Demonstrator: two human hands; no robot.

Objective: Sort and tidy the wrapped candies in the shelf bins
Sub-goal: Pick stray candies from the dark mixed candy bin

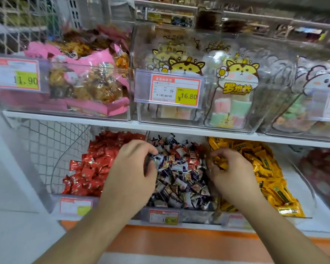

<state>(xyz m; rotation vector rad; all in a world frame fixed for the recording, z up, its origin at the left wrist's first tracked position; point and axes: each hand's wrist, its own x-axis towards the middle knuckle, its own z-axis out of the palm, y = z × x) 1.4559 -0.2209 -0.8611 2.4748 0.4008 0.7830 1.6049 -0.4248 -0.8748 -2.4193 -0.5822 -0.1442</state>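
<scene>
Left hand, fingers curled, pinches a dark-wrapped candy at the nine o'clock edge of the middle bin. Right hand, at its three o'clock edge, grips yellow candies, apparently several; blur obscures the count.

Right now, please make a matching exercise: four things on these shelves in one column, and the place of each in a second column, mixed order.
Things:
1. red candies
2. yellow candies
3. 16.80 price tag
4. left hand

Places:
A. on the upper shelf's clear bin
B. lower shelf, bin right of the middle one
C. over the middle bin, at its left side
D. lower shelf, bin left of the middle one

Pairs: 1-D, 2-B, 3-A, 4-C
</scene>
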